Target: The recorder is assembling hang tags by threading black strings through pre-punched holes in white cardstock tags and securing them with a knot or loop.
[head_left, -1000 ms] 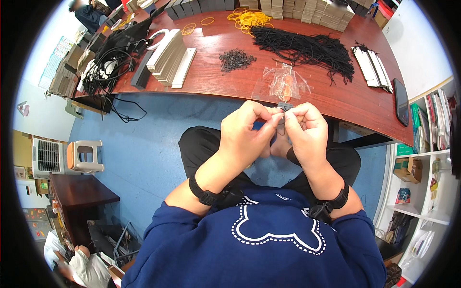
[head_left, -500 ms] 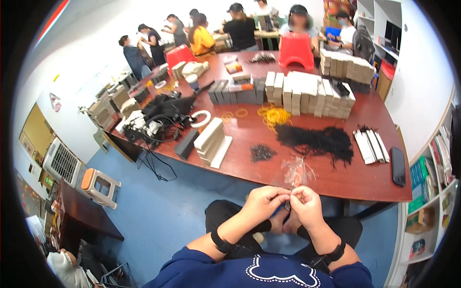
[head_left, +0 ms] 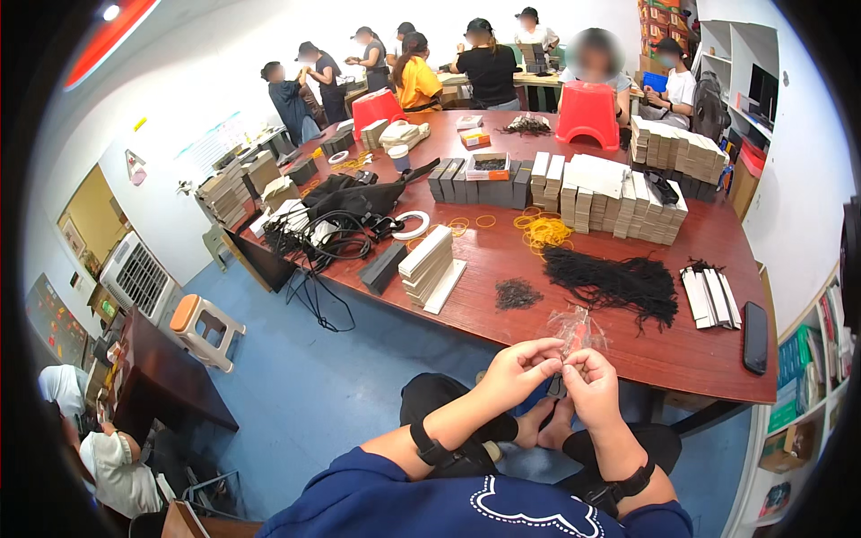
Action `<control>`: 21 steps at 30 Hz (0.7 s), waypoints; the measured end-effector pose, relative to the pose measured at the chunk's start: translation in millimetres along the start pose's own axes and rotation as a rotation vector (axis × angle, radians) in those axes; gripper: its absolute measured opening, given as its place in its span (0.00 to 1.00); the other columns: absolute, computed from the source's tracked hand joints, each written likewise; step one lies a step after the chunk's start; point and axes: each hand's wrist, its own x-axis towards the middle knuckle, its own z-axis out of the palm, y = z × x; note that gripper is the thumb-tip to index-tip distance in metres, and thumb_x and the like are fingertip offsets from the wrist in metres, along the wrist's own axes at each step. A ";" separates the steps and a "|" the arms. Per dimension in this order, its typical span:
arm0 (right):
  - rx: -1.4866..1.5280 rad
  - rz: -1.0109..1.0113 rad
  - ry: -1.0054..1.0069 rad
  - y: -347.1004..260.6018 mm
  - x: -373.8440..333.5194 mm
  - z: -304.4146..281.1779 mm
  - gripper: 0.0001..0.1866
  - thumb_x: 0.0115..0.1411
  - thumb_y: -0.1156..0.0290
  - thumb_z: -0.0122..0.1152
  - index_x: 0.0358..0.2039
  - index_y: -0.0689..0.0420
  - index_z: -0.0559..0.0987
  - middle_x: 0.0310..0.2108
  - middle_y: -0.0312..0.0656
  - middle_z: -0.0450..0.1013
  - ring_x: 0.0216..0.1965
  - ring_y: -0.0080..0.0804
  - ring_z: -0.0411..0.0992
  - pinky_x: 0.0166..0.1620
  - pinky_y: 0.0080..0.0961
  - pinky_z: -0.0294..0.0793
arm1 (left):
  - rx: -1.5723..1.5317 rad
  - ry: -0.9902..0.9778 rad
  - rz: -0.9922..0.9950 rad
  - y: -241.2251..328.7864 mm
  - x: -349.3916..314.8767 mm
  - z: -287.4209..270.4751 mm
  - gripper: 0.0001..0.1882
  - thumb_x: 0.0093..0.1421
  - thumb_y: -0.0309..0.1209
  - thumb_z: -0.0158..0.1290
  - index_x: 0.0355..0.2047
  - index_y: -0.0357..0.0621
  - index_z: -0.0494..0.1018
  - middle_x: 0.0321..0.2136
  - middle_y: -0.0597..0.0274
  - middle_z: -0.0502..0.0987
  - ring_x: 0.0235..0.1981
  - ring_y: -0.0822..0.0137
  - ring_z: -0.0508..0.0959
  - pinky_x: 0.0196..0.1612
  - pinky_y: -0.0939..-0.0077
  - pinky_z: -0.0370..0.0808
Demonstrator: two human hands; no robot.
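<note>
My left hand (head_left: pixel 520 368) and my right hand (head_left: pixel 594 386) meet in front of the table's near edge, thumbs and fingertips pinched together. Whatever lies between the fingertips is too small to make out. Just beyond them, a clear plastic bag with something orange-red (head_left: pixel 578 332) lies at the table edge. Farther in are a pile of small dark pieces (head_left: pixel 517 294) and a long bundle of black cords (head_left: pixel 619 282). To the right of the cords rest white strips with black cords (head_left: pixel 708 298).
A stepped stack of pale strips (head_left: pixel 429 273) stands left on the red-brown table (head_left: pixel 484 327). Yellow rubber bands (head_left: pixel 545 231) lie before rows of pale stacked pieces (head_left: pixel 596 193). A phone (head_left: pixel 755 336) sits near the right edge. Several people work around the far side.
The whole view has shifted, so the table and hands appear farther right. Both hands stay together at the table edge, with the left fingers slightly more raised.
</note>
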 end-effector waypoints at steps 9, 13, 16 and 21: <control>0.329 0.360 -0.017 16.4 9.4 -4.8 0.05 0.61 0.71 0.57 0.33 0.58 0.75 0.21 0.34 0.70 0.17 0.17 0.65 0.21 0.13 0.64 | 0.122 0.077 0.184 -34.4 0.4 -1.2 0.06 0.57 0.23 0.56 0.36 0.39 0.79 0.29 0.64 0.75 0.32 0.74 0.73 0.37 0.81 0.71; 0.496 0.491 -0.027 28.8 5.1 -2.3 0.06 0.61 0.69 0.57 0.31 0.58 0.74 0.20 0.33 0.70 0.17 0.18 0.65 0.20 0.13 0.64 | -0.173 0.097 0.015 -42.2 -3.8 7.8 0.03 0.61 0.24 0.52 0.35 0.37 0.73 0.30 0.68 0.74 0.33 0.77 0.72 0.38 0.81 0.71; 0.351 0.483 -0.062 28.3 1.4 3.2 0.05 0.62 0.69 0.56 0.31 0.57 0.73 0.20 0.32 0.70 0.17 0.17 0.66 0.21 0.13 0.65 | -0.024 0.079 -0.105 -39.4 -5.0 4.7 0.03 0.63 0.25 0.49 0.36 0.38 0.70 0.30 0.68 0.74 0.33 0.78 0.72 0.38 0.81 0.71; -0.756 -0.184 -0.139 4.2 -0.9 -2.5 0.04 0.54 0.74 0.57 0.29 0.62 0.75 0.23 0.44 0.70 0.23 0.30 0.69 0.28 0.26 0.68 | 0.412 0.107 0.226 -26.6 0.3 -11.9 0.03 0.52 0.23 0.59 0.26 0.39 0.76 0.24 0.61 0.76 0.28 0.70 0.76 0.34 0.76 0.72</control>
